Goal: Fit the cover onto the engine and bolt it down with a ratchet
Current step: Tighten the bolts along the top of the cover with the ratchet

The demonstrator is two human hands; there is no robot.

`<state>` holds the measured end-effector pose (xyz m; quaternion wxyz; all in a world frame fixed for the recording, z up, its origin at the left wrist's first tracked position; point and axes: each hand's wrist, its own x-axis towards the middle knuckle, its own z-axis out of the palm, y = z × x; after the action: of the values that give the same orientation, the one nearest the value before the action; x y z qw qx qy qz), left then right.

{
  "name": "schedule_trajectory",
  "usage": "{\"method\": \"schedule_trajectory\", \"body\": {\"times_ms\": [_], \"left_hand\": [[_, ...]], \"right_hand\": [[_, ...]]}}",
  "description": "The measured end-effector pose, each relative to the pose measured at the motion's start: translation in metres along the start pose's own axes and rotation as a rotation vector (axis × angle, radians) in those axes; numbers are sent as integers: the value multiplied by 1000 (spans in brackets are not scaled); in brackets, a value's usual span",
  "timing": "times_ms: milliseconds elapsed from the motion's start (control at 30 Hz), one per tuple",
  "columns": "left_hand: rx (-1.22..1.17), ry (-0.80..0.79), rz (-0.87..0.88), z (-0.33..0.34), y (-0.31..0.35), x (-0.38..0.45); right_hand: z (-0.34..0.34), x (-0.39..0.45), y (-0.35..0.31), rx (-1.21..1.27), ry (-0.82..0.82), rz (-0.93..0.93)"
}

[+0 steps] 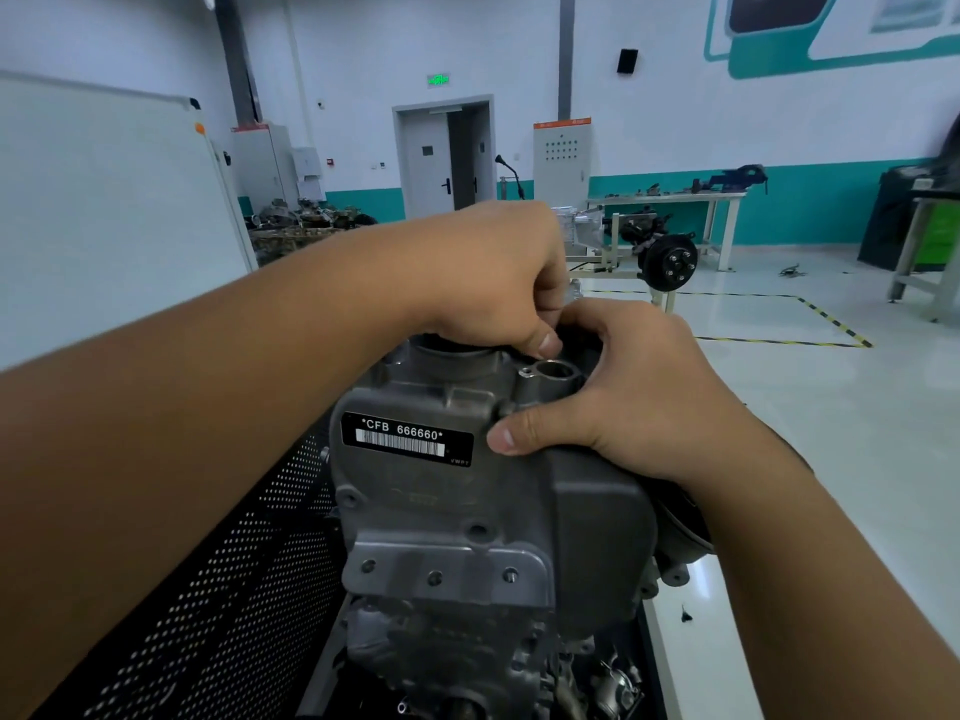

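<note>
Where both hands grip it, the grey cast cover (467, 491) bears a barcode label (407, 439).

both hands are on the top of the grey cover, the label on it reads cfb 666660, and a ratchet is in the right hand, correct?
Not quite: no ratchet shows. In the head view the right hand grips the cover bare, thumb pressed on its face and fingers curled over the top edge. The left hand is on the top too, and the label does read CFB 666660.

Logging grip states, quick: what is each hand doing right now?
Left hand: fingers curled at the cover's top edge; what it pinches cannot be told.
Right hand: grips the cover.
</note>
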<state>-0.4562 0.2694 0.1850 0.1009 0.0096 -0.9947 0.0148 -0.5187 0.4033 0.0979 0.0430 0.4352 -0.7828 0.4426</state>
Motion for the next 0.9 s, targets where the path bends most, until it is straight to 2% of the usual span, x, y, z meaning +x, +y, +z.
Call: {"method": "schedule_trajectory", "body": {"times_ms": [133, 300, 500, 767, 900], "left_hand": [[-18, -27, 7, -4, -2, -9], [-17, 37, 46, -1, -3, -15], [-233, 146, 36, 10, -6, -23], [-69, 154, -94, 10, 6, -17], [57, -8, -170, 5, 17, -13]], "right_hand": [[1, 0, 0, -17, -19, -7], [1, 0, 0, -24, -13, 4], [2, 1, 1, -32, 4, -6], [0, 2, 1, -13, -36, -19], [1, 3, 0, -34, -39, -26]]}}
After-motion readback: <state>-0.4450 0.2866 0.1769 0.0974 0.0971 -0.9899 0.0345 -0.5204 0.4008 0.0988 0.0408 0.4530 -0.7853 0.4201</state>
